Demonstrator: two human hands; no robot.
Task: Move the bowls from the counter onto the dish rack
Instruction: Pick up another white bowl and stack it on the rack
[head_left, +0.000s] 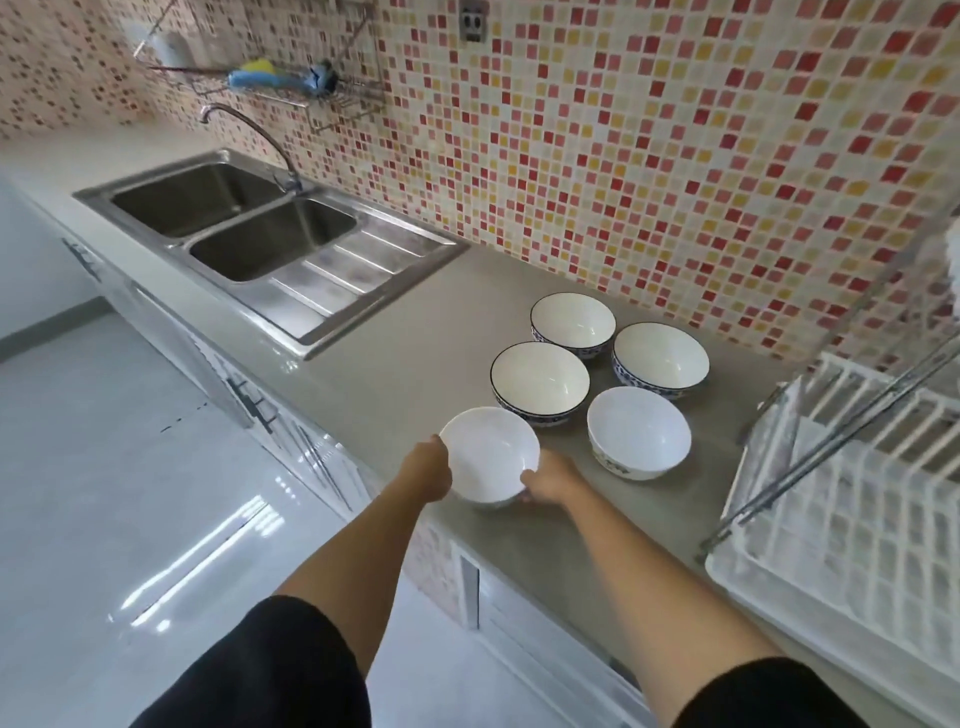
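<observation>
Several bowls stand on the grey counter (405, 364). A plain white bowl (488, 452) sits at the counter's front edge, held from both sides: my left hand (428, 467) cups its left wall and my right hand (550, 480) grips its right lower rim. Another white bowl (639, 434) rests to its right. Behind them are three blue-patterned bowls (540, 379), (660, 358), (573, 322). The white plastic dish rack (852, 530) stands at the right end of the counter and holds no bowls in view.
A metal frame bar (841, 441) slants over the rack. A double steel sink (234, 223) with a faucet (260, 135) lies at the left. A wire wall shelf (291, 88) holds brushes. The tiled wall backs the counter; white floor lies below left.
</observation>
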